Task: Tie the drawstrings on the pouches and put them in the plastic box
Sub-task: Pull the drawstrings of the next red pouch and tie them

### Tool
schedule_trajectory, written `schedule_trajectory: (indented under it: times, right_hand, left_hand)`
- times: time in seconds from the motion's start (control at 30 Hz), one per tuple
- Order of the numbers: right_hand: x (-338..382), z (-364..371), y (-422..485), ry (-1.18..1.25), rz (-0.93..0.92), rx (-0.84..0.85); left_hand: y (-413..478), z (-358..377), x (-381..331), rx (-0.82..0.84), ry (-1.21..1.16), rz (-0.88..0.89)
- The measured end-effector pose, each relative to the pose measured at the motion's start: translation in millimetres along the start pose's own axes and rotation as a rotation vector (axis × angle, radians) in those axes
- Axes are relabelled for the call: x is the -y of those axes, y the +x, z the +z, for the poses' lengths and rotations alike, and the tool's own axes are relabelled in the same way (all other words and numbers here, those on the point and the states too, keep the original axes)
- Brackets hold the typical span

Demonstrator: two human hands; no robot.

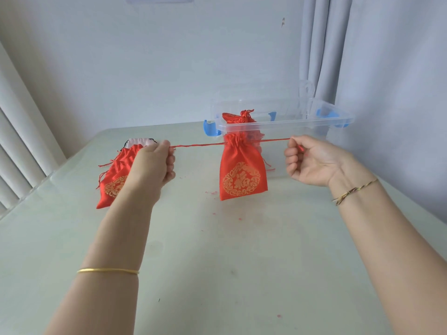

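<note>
My left grip and my right grip each pinch one end of the drawstring, fingers curled round it. I hold them well apart so the cord runs taut and level between them. The red pouch hangs midway between the two grips, clear of the surface, its neck bunched tight. Pulling outward on both ends is what closes the mouth, so I judge the cinching is about done and the knot not yet made. The plastic box stands open just beyond the hanging pouch, nearer my right grip, which keeps the drop after tying short. Other red pouches with gathered necks lie in it. Under and just beyond my left grip a pile of flat pouches lies on the surface with loose strings trailing, close at hand for the next pick. To tie, I judge I must bring both grips together without letting the cord slacken, or the neck may loosen.
</note>
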State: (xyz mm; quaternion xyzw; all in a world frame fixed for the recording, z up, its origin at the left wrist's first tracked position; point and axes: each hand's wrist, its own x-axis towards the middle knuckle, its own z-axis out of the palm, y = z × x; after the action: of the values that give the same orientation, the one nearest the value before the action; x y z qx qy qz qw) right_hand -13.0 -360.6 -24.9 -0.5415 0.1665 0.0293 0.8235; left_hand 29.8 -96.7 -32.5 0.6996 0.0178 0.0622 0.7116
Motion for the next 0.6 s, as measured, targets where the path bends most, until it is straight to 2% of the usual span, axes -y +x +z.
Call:
schedule_trajectory:
  times: [0.07,0.13,0.3,0.43,0.6]
  right_hand:
    - [-2,-3,2,0.121,0.049,-0.009]
    - [-5,-1,3,0.128,0.047,-0.041]
    - [1,11,-3,-0.138,-0.204,-0.152]
    - [7,33,-25,-0.31,-0.428,-0.069]
    - [6,56,-49,-0.453,-0.63,0.078]
  left_hand:
    - [0,-2,-1,0.053,-0.219,-0.121]
    - [-1,0,-4,0.09,-0.321,-0.163]
    - [-12,0,-17,0.185,-0.52,-0.082]
    - [-32,10,-39,0.423,-0.562,0.039]
    - [-49,31,-48,0.548,-0.452,0.021]
